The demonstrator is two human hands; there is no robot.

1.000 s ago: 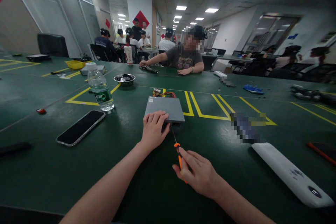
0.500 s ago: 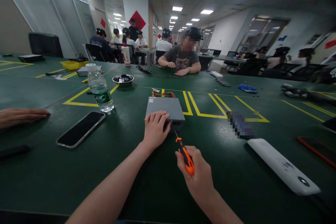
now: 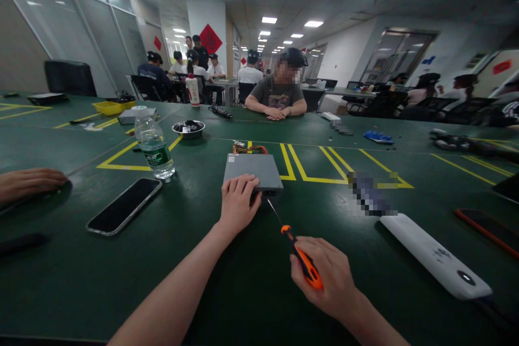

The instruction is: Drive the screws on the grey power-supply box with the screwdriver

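Observation:
A grey computer power supply (image 3: 259, 168) lies flat on the green table, its bundle of coloured wires (image 3: 251, 148) at the far side. My left hand (image 3: 239, 203) grips its near left corner, fingers over the top and thumb against the near face. In my right hand (image 3: 326, 273) is an orange and black screwdriver (image 3: 305, 260), held by the handle. Its shaft points up and left; the tip is just short of the power supply's near face, by the socket.
Left of the power supply stand a water bottle (image 3: 156, 148) and a phone (image 3: 125, 206). Behind is a metal bowl (image 3: 188, 129) of small dark parts. A long white device (image 3: 436, 257) lies right. Another person's hand (image 3: 32, 184) rests at the left edge; a person (image 3: 277, 92) sits opposite.
My right hand has drawn the screwdriver back, down and to the right, away from the power supply. My left hand stays on the unit. The person opposite has brought their hands together.

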